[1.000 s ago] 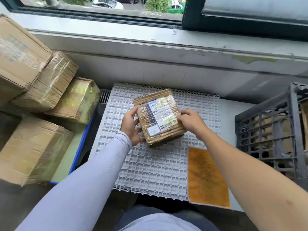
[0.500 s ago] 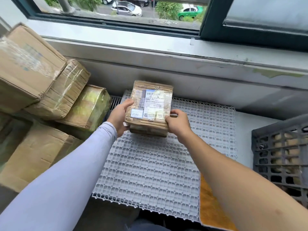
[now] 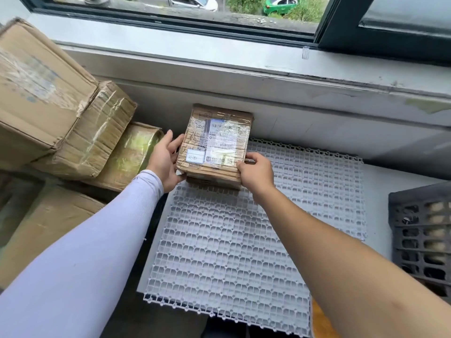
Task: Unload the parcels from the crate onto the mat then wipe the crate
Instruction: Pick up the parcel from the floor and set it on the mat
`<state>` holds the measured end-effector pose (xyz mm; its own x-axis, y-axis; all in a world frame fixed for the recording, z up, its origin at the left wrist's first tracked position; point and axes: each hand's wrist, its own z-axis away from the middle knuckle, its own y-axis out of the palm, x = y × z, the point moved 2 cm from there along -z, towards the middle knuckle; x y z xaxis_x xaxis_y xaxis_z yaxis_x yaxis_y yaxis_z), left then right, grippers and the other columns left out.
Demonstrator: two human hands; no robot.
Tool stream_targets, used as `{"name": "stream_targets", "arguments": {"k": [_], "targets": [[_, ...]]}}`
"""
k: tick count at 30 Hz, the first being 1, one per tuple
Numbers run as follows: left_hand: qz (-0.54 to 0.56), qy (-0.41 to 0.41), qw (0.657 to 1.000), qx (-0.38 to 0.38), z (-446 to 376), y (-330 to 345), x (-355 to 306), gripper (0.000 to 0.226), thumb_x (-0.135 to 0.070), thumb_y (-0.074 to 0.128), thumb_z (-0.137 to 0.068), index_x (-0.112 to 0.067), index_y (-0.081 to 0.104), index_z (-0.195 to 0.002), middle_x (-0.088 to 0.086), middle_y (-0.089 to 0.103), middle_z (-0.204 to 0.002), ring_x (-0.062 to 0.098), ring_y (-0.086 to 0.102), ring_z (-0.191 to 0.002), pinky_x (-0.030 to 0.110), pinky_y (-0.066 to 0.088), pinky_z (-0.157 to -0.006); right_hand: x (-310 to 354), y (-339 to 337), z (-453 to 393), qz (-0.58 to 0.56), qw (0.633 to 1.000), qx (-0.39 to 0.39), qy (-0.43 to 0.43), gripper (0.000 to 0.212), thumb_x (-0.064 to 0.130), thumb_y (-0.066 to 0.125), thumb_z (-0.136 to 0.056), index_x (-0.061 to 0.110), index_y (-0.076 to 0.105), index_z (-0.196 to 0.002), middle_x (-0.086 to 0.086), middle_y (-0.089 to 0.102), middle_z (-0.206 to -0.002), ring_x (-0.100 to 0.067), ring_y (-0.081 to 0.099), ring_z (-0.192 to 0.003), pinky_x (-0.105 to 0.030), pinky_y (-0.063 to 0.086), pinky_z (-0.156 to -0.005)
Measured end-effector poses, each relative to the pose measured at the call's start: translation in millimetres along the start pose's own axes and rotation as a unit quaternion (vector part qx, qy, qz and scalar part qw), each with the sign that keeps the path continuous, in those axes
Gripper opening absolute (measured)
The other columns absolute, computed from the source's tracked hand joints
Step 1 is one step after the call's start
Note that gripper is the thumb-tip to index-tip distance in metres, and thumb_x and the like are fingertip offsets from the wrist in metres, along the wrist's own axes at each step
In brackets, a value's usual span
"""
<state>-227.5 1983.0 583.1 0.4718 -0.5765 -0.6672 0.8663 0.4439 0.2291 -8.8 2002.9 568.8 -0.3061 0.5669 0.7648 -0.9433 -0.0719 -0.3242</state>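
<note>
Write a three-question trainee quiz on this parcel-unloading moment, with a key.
1. True or false: the taped parcel is held with both hands.
2. Which corner of the white grid mat is the parcel at? A) far left B) near right C) far right
3. Fill in: the dark crate at the right edge still shows ____ through its slots.

Key:
1. True: the left hand grips its left side, the right hand its near right corner.
2. A
3. parcels
</note>
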Motion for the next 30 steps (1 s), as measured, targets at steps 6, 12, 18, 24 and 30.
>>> {"name": "stream_targets", "arguments": {"k": [6,12,18,24,30], "targets": [[0.002,-0.003,1.0,0.01,1,-3,-1,0.062,-0.071,0.044,-0.097,-0.033,0.058,-0.144,0.001,0.071,-0.13,0.031,0.067,-0.121,0.054,0.052,-0.102,4,-2,3,0.0,1.0,0.007,0.01,0.039,0.017,0.066,-0.1,0.019,0.062,-0.138,0.0,0.069,-0.124,-0.021,0.07,-0.095,-0.044,0.062,-0.086],[-0.031,-0.013,0.999,0.007,4,-10,-7,0.061,-0.074,0.045,-0.094,-0.038,0.061,-0.141,-0.001,0.068,-0.135,0.028,0.065,-0.122,0.051,0.055,-0.094,7,2,3,-0.004,0.999,0.029,0.014,0.041,0.013,0.064,-0.1,0.016,0.061,-0.141,-0.002,0.071,-0.119,-0.026,0.073,-0.09,-0.049,0.063,-0.083],[-0.051,-0.021,0.998,0.001,6,-15,-5,0.058,-0.071,0.044,-0.096,-0.04,0.059,-0.143,-0.002,0.067,-0.135,0.025,0.064,-0.121,0.046,0.055,-0.087,8,5,2,-0.017,0.998,0.038,0.043,0.042,0.008,0.063,-0.101,0.012,0.059,-0.142,0.006,0.068,-0.093,-0.024,0.067,-0.086,-0.05,0.06,-0.086],[-0.069,-0.011,0.998,-0.003,19,-6,-6,0.059,-0.067,0.042,-0.101,-0.038,0.049,-0.151,-0.003,0.062,-0.139,0.02,0.062,-0.116,0.046,0.052,-0.094,9,4,6,-0.013,0.998,0.052,0.041,0.041,0.01,0.059,-0.103,0.014,0.058,-0.144,0.004,0.07,-0.103,-0.028,0.071,-0.094,-0.05,0.061,-0.09],[-0.104,0.021,0.994,-0.028,35,2,-16,0.064,-0.063,0.044,-0.102,-0.028,0.044,-0.156,-0.002,0.051,-0.151,0.02,0.057,-0.121,0.046,0.037,-0.114,19,-13,22,-0.042,0.992,0.092,0.073,0.039,0.016,0.052,-0.105,0.015,0.058,-0.143,-0.018,0.066,-0.127,-0.042,0.063,-0.113,-0.045,0.057,-0.091]]}}
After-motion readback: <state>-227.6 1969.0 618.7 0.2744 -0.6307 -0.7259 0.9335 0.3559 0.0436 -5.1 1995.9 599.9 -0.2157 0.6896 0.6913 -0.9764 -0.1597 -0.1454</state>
